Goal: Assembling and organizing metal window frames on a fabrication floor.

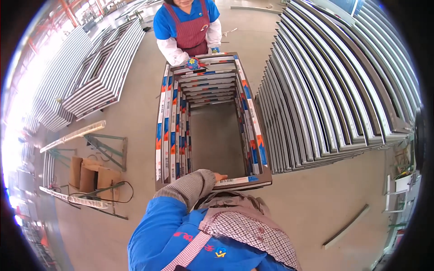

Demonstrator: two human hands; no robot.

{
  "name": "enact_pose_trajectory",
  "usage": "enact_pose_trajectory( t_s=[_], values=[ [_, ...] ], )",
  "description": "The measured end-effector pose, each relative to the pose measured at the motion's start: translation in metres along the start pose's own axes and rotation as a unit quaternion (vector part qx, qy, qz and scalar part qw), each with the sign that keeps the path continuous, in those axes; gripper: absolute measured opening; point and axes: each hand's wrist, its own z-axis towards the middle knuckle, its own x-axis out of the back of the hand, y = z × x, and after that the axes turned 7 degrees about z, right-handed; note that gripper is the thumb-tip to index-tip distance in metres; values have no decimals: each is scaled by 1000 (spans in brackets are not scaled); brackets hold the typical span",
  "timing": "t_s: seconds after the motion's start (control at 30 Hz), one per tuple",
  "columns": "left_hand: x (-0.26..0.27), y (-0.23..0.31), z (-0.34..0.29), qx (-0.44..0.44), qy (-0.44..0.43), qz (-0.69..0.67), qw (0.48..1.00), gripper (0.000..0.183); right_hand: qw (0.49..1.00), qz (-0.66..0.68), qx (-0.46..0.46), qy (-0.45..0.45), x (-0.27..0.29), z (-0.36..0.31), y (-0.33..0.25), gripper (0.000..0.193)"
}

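A stack of large rectangular window or door frames (263,158), dark with white, blue and orange film strips, stands in front of me. My left hand (220,176) lies on the near bar of the top frame, its fingers toward the inner edge and closed on the bar as far as they show. The striped sleeve cover hides part of that hand. My right hand is out of sight. At the stack's far end stands another person in a blue top and a dark red apron, whose gloved hand (193,63) touches the far bar.
Many frames (312,90) lean in a dense row on the right. More frame stacks (97,88) stand at the far left. Nearer on the left is a metal trestle (106,147) with cardboard (92,175). A loose dark strip (346,226) lies on the floor at the lower right.
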Motion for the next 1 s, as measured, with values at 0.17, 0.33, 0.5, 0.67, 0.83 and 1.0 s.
enact_pose_trajectory(
  t_s=[0.17, 0.33, 0.5, 0.67, 0.83, 1.0],
  values=[
    [-41, -19, 90, 27, 14, -21, 999, 78, 894, -274, -354, -18, -47, -163, 193, 41],
    [-57, -26, 100, 39, 45, -25, 998, 78, 894, -297, -323, 96, -39, -192, 246, 28],
    [-73, -11, 128, 38, 74, -27, 996, 79, 881, -277, -383, 23, -40, -206, 238, 26],
    [-96, -43, 146, 74, 126, -83, 986, 81, 583, -163, -777, 173, -48, -141, 161, 29],
    [-69, -10, 115, 16, 52, -38, 998, 76, 626, -142, -754, 142, -57, -168, 108, 29],
    [-85, -31, 118, 37, 52, -73, 995, 77, 693, -106, -703, 116, -58, -177, 89, 30]
  ],
)
